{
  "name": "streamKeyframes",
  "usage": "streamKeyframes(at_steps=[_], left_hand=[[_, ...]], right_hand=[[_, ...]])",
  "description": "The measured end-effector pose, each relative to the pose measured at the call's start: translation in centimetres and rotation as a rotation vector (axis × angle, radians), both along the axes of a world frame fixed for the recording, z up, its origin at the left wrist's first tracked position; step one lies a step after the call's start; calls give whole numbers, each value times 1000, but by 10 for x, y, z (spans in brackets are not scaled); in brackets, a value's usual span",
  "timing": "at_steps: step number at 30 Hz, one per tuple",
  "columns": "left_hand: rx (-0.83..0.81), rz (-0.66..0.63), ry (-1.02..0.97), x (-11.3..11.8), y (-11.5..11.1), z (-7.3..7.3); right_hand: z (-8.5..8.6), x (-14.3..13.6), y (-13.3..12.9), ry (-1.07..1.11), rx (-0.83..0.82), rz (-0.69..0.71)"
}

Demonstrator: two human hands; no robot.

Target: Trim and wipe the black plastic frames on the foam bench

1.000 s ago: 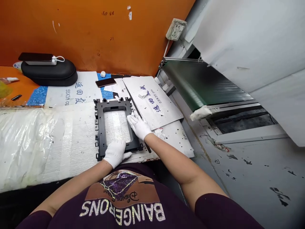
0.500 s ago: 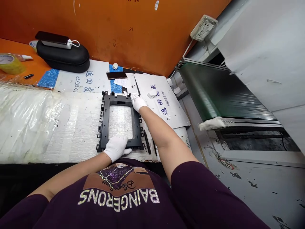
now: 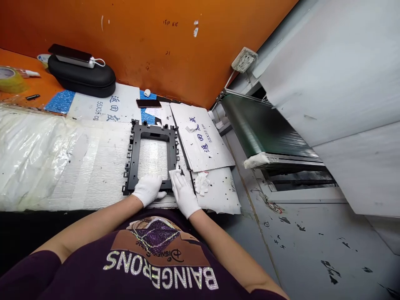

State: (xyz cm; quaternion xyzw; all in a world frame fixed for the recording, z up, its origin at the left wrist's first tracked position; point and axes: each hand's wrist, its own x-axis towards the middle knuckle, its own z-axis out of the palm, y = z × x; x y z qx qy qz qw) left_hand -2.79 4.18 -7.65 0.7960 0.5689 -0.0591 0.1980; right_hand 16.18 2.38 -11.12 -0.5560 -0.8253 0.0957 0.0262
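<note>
A black rectangular plastic frame [image 3: 134,160] with clips along its sides lies flat on the white foam-covered table. My left hand [image 3: 148,190], in a white glove, grips the frame's near edge, with its fingers over the bar and the thumb out to the right. My right hand [image 3: 184,192], also gloved, presses on the frame's near right corner. Under its fingertips is a small white cloth [image 3: 173,174], partly hidden by the fingers.
White cardboard sheets [image 3: 215,152] and a crumpled white tissue [image 3: 202,183] lie to the right. Behind are a phone [image 3: 148,103] and a black case [image 3: 81,77]. Tape [image 3: 12,81] sits far left. A green conveyor [image 3: 265,125] stands beyond the table's right side.
My right hand has moved from the frame's far right corner down to its near right corner. My left hand stays on the near edge. The view has shifted slightly.
</note>
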Motion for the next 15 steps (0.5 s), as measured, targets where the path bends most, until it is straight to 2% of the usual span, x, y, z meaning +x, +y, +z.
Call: streamKeyframes(at_steps=[2, 4, 8, 11, 15], left_hand=[[22, -14, -11, -1, -1, -2], [33, -21, -20, -2, -1, -4], [33, -24, -32, -3, 0, -5], [11, -13, -35, -2, 1, -2], [-38, -10, -41, -1, 4, 4]], right_hand=[[3, -1, -1, -45, -18, -24], [10, -7, 21, -32, -25, -21], [26, -21, 103, 114, -97, -37], [31, -29, 162, 262, -180, -65], [31, -38, 214, 355, -228, -65]])
